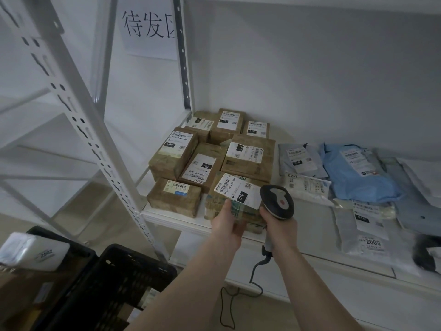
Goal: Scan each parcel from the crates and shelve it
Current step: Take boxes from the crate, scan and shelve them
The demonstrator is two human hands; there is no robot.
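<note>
A brown cardboard parcel (235,204) is held by the left hand (228,219) at the front edge of a white metal shelf (310,237); the thumb is laid along the parcel's left side and the fingers are curled beneath it. A white shipping label (237,190) marked "010" is stuck on its top face. Whether the parcel rests on the shelf or is held just above it cannot be told.

A grey handheld scanner (278,201) is gripped in the right hand (279,229), the fingers wrapped round its handle, and its head is held just beside the right side of the parcel, over the label's end. A coiled black cable (256,271) hangs from the handle below the shelf edge.

Behind and to the left of the held parcel, a cluster of labelled cardboard boxes (210,149) is stacked on the shelf. To the right, soft mailing bags (358,177) are laid flat, among them a blue one, grey ones and white ones.

At lower left, a black plastic crate (124,283) is seen, and beside it another crate in which a white packet (35,250) lies. A paper sign (149,27) with printed characters is fixed to the wall above.
</note>
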